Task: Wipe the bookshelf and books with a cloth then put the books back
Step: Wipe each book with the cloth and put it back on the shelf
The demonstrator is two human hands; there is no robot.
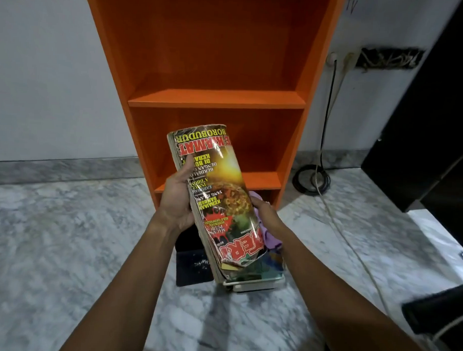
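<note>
Marble floor (pixel 63 234) w/ book pile (pixel 252 285) below hands; bookshelf (pixel 218 97) ahead bare; left hand (pixel 180 199) grips magazine (pixel 219 190), right hand (pixel 263 208) holds cloth (pixel 271 238) beside it: book-wiping underway (est.), restocking pending.

One head-worn camera looks forward and down, close to the orange bookshelf (pixel 218 97) and floor (pixel 50 233).

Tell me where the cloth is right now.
Head view, centre: the purple cloth is bunched in the right hand, just right of and partly behind the magazine bundle gripped by the left hand, before the orange bookshelf.
</note>
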